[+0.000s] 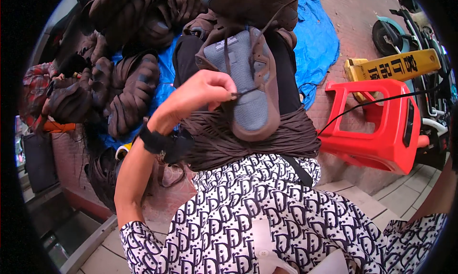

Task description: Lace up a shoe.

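Lace [248, 91] is pinched between closed fingertips of left hand [206, 91], over grey-brown shoe upper [251, 113], placed beyond lace bundle [253, 147]. Lace best kept untwisted, drawn evenly. Right hand is cut off, fingers' state can't be told; pinched lace end is hidden.

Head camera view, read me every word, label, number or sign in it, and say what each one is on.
I won't copy out wording or brands, but here is where text stands:
Yellow sign: large black characters, clear; the smaller marks at its left end are too small to read.
Patterned shirt: black letters repeated all over white cloth.
Brown-and-grey shoe: a pale label near the top of its tongue, too small to read.
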A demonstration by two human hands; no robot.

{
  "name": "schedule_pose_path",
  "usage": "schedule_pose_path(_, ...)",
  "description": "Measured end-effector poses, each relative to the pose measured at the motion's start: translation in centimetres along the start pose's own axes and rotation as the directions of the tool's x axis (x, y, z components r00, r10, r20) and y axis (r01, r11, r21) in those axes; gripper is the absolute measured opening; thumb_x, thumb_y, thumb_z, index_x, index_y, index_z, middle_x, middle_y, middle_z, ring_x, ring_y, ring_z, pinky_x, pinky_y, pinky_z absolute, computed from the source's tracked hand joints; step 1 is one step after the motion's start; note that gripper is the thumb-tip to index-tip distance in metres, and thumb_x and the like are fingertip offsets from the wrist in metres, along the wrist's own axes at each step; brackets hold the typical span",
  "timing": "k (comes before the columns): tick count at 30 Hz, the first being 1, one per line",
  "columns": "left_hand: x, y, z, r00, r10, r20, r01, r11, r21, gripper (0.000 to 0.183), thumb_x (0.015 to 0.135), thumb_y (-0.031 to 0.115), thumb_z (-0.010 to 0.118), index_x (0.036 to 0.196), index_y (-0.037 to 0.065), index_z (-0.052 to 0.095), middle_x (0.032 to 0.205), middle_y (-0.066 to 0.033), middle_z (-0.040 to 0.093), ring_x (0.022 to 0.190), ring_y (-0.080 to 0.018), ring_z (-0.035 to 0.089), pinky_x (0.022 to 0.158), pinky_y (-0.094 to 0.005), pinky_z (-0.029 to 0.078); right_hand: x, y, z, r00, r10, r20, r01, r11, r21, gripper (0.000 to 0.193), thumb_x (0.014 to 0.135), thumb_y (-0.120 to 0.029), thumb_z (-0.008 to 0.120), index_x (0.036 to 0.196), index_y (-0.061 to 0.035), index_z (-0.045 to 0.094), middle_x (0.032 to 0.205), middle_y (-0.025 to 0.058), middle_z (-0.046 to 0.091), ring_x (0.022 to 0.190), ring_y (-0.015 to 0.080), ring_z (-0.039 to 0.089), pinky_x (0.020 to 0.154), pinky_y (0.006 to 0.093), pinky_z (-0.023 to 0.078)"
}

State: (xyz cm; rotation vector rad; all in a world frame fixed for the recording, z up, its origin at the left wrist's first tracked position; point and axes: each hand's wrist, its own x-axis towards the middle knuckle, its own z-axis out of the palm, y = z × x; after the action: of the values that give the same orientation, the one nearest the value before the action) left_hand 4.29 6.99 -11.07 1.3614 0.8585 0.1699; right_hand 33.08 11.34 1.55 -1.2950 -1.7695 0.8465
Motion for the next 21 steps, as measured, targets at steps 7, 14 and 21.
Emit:
schedule_pose_path(7,-1.3,-1.2,1.8,0.945,0.162,-0.284,-0.112,0.977,0.183,0.008,0.08,0.006,0.056,0.086,0.0,0.058,0.072,0.0014,0.055,0.062,-0.0047,0.05,0.059,-0.0194,0.043,0.6,0.4,-1.1,1.0,0.005,-0.004,-0.005,0.999,-0.046,0.024,0.071,-0.023,0.065,0.078,-0.0006,0.061,0.065,0.0023,0.058,0.049,0.0079,0.048,0.044,0.0203,0.037)
schedule_pose_path(14,-1.5,-1.2,3.0,0.849,0.376,-0.372,-0.171,0.861,0.478,0.012,0.076,0.003,0.06,0.088,0.002,0.058,0.068,-0.0066,0.058,0.062,-0.0115,0.056,0.057,-0.024,0.044,1.1,-0.1,-2.3,1.0,-0.011,-0.001,0.011,0.994,-0.111,0.026,0.071,-0.025,0.065,0.078,-0.0006,0.061,0.065,0.0027,0.058,0.05,0.0086,0.049,0.044,0.0207,0.038)
schedule_pose_path(21,-0.9,-1.2,2.8,0.766,0.508,-0.394,-0.187,0.762,0.62,0.01,0.075,0.004,0.058,0.084,0.0,0.056,0.07,-0.0118,0.06,0.064,-0.019,0.06,0.058,-0.0271,0.045,1.4,-1.0,-3.8,0.999,-0.037,-0.014,0.034,0.982,-0.186,0.028,0.071,-0.027,0.065,0.079,-0.0006,0.061,0.066,0.0031,0.059,0.05,0.0093,0.05,0.045,0.0212,0.038)
